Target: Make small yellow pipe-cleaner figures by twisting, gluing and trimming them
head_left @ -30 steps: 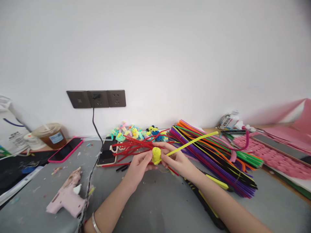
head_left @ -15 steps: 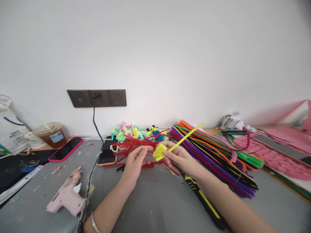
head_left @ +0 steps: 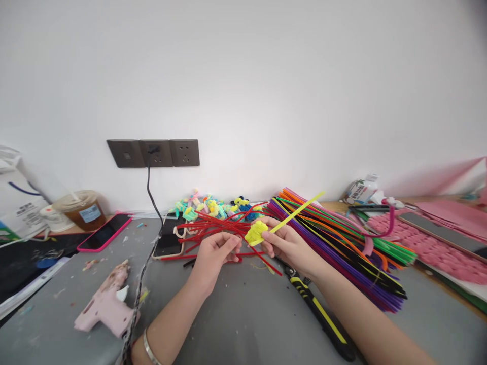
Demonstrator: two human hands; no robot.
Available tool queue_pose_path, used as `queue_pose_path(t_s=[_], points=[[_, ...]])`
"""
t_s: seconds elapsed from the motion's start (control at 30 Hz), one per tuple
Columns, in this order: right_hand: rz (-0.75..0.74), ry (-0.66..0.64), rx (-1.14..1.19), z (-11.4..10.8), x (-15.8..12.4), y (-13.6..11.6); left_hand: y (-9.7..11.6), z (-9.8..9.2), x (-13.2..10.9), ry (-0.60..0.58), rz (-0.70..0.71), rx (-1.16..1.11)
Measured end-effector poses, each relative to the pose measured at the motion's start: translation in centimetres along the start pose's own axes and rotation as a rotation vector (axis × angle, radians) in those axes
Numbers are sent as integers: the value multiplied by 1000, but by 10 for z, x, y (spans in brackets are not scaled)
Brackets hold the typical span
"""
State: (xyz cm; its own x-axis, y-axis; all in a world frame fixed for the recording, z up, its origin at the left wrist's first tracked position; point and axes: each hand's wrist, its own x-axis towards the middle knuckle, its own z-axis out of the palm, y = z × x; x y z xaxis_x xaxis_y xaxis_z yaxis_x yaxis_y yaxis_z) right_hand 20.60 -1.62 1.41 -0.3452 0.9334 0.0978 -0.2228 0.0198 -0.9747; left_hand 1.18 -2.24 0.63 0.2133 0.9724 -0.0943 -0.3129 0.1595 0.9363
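My right hand (head_left: pixel 283 243) pinches a bunched yellow pipe-cleaner piece (head_left: pixel 256 233) between thumb and fingers. A straight yellow stem sticks out of it, up and to the right. Just left of the piece, and apart from it, is my left hand (head_left: pixel 220 253), its fingers curled and the thumb close to the index finger; nothing shows in it. Red pipe cleaners (head_left: pixel 213 223) lie loose behind both hands. Under my right forearm rest pliers with black and yellow handles (head_left: pixel 319 314). A big bundle of coloured pipe cleaners (head_left: pixel 342 253) lies right of my right hand.
Small coloured pipe-cleaner figures (head_left: pixel 209 205) sit against the wall. A phone (head_left: pixel 169 243) lies behind my left hand, a pink-edged phone (head_left: pixel 106 233) farther left. A power cord (head_left: pixel 147 253) crosses the table beside a pink toy gun (head_left: pixel 108 306). A drink cup (head_left: pixel 83 210) stands back left.
My right hand has shifted slightly right with the yellow piece, which has turned a little. The gap to my left hand has widened, and the left fingers have curled in more.
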Motion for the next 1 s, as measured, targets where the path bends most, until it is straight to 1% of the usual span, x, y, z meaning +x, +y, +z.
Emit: queue_pose_path(t_s=[0.17,0.33,0.53,0.7,0.87,1.0], points=[[-8,-7,12,1,-1,-2,-1,3,-1,-62,27,-57],[-8,8,14,2,-1,-3,-2,3,-2,-118,-3,-8],[-4,3,18,-1,0,-2,-1,3,-2,-71,53,-37],[-12,7,8,-1,-1,-2,-1,1,0,-26,28,8],[5,-19,-27,-2,-1,-2,-3,-3,4,22,47,-49],[-1,-25,-45,-4,-1,0,0,-2,2,50,91,-86]])
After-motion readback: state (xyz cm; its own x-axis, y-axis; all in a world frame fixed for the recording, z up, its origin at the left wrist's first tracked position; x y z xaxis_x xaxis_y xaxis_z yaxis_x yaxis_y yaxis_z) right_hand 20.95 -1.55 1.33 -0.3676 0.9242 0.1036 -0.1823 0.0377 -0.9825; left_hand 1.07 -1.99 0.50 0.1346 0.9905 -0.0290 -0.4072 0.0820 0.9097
